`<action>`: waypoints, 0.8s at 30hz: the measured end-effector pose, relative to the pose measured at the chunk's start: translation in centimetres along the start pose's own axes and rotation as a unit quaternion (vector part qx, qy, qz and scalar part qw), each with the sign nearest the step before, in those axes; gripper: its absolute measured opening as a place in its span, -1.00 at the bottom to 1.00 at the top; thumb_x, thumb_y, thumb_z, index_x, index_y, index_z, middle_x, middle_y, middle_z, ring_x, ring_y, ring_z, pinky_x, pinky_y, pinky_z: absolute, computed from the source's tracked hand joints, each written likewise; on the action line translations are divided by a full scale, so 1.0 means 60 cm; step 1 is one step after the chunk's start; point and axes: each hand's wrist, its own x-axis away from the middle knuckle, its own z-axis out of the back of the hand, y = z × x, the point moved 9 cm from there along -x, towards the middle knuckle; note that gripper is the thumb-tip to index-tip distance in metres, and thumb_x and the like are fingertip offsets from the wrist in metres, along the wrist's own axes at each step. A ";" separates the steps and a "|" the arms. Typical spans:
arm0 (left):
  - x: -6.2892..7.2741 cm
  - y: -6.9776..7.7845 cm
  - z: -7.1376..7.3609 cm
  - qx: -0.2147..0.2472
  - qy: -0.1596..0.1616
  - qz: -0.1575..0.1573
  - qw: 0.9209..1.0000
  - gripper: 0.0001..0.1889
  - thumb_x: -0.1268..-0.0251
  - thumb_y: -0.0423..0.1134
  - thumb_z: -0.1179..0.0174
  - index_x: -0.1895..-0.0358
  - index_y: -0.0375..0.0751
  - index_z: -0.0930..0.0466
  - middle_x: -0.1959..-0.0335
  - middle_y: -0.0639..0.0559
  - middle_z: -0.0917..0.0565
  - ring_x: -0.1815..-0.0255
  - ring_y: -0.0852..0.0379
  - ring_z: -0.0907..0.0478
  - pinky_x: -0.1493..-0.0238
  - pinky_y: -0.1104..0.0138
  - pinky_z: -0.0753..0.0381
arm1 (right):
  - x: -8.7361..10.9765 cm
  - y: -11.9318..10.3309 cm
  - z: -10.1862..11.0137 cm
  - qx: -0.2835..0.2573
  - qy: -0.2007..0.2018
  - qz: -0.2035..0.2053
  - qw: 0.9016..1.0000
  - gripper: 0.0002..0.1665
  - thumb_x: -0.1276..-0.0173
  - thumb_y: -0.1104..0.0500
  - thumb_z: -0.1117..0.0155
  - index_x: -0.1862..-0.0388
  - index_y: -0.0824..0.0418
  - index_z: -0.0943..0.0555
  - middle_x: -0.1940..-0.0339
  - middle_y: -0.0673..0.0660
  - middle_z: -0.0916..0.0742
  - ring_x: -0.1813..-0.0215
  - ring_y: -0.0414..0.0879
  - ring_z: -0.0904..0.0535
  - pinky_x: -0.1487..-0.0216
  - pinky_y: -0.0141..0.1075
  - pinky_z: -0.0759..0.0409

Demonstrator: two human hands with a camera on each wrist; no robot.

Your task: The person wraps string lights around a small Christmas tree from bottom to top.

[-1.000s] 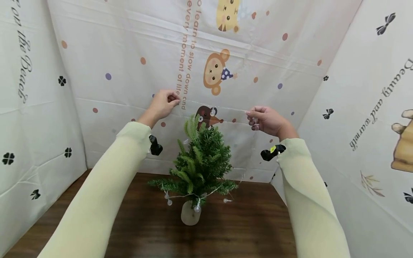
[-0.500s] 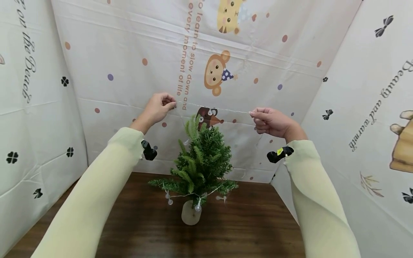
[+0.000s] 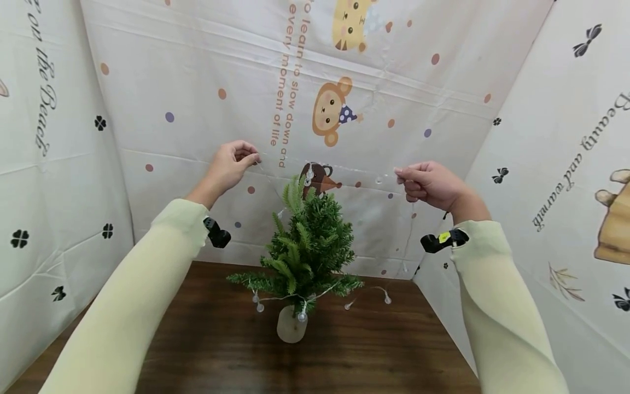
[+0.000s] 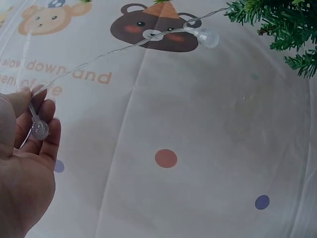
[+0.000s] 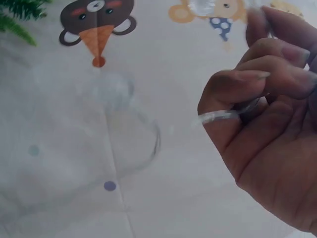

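Note:
A string of clear bulb lights (image 3: 309, 174) stretches between both hands, above a small green Christmas tree (image 3: 315, 241). My left hand (image 3: 227, 165) pinches its wire up and left of the treetop. In the left wrist view, a round bulb (image 4: 39, 130) hangs against the curled fingers, and the wire slants from there to the tree. At the upper right, my right hand (image 3: 429, 183) pinches the wire between thumb and forefinger. Loose wire passes through its curled fingers and trails down towards the table. Around the lower branches, more wire carries several bulbs (image 3: 302, 316).
The tree's pale round base (image 3: 291, 325) stands on a dark wooden table (image 3: 246, 361). Printed cloth walls (image 3: 197, 54) enclose the table at the back and both sides. Loose bulbs (image 3: 387, 300) hang or lie right of the tree.
The hands have moved apart, the left hand leftwards and the right hand rightwards. A longer stretch of wire now spans between them, and more loose wire shows below the right hand.

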 end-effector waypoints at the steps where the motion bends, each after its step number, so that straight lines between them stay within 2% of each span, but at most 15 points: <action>1: 0.002 0.001 0.001 0.007 0.000 0.001 1.000 -0.75 -0.58 -0.16 -0.14 -0.05 -0.29 -0.61 -0.04 -0.24 -0.73 -0.13 -0.15 -0.63 -0.06 0.26 -0.48 | 0.001 -0.006 -0.002 -0.014 -0.005 0.011 1.000 -0.54 -0.68 0.07 -0.01 0.47 0.21 -0.54 0.70 -0.02 -0.24 0.57 -0.06 0.00 0.35 -0.14 -0.06; 4: 0.009 0.003 0.003 0.030 -0.003 0.007 1.000 -0.72 -0.59 -0.13 -0.12 -0.07 -0.28 -0.60 -0.03 -0.16 -0.74 -0.15 -0.11 -0.62 -0.17 0.18 -0.53 | 0.006 -0.026 -0.010 -0.059 -0.032 0.061 0.996 -0.49 -0.71 0.12 0.07 0.55 0.21 -0.38 0.68 0.01 -0.22 0.57 -0.06 0.02 0.34 -0.15 0.02; 7: 0.014 0.005 0.002 0.055 -0.002 0.002 0.998 -0.73 -0.59 -0.17 -0.11 -0.08 -0.31 -0.58 0.02 -0.08 -0.75 -0.14 -0.06 -0.64 -0.30 0.09 -0.55 | 0.012 -0.047 -0.015 -0.109 -0.053 0.118 0.986 -0.53 -0.71 0.22 0.11 0.53 0.24 -0.37 0.62 0.04 -0.24 0.56 -0.07 0.00 0.40 -0.20 0.06; 11: 0.019 0.005 0.004 0.072 0.005 -0.005 0.997 -0.73 -0.58 -0.19 -0.13 -0.08 -0.34 -0.58 0.11 0.06 -0.76 -0.09 0.02 -0.66 -0.24 0.25 -0.61 | 0.023 -0.071 -0.017 -0.143 -0.037 0.174 0.974 -0.62 -0.68 0.30 0.10 0.42 0.26 -0.48 0.57 0.06 -0.29 0.56 -0.09 -0.06 0.43 -0.24 0.07; 15: 0.025 0.003 0.009 0.093 0.012 -0.011 0.996 -0.71 -0.56 -0.20 -0.15 -0.09 -0.38 -0.58 0.14 0.10 -0.75 -0.06 0.04 -0.68 -0.15 0.40 -0.63 | 0.031 -0.092 -0.030 -0.158 -0.038 0.193 0.968 -0.66 -0.68 0.30 0.09 0.37 0.29 -0.49 0.56 0.07 -0.33 0.56 -0.07 -0.08 0.42 -0.24 0.05; 18: 0.034 -0.002 0.014 0.112 0.012 -0.016 0.994 -0.75 -0.55 -0.21 -0.17 -0.05 -0.33 -0.60 0.15 0.11 -0.75 -0.07 0.02 -0.69 -0.14 0.45 -0.63 | 0.036 -0.108 -0.045 -0.165 -0.054 0.203 0.964 -0.69 -0.68 0.31 0.11 0.33 0.31 -0.47 0.56 0.07 -0.36 0.54 -0.05 -0.08 0.42 -0.23 0.04; 24: 0.054 -0.008 0.024 0.137 0.003 -0.033 0.990 -0.78 -0.51 -0.21 -0.21 -0.01 -0.32 -0.62 0.17 0.16 -0.76 -0.04 0.06 -0.70 -0.10 0.53 -0.62 | 0.048 -0.138 -0.067 -0.170 -0.054 0.225 0.958 -0.74 -0.67 0.32 0.09 0.24 0.33 -0.51 0.56 0.07 -0.44 0.57 -0.04 -0.09 0.44 -0.23 0.03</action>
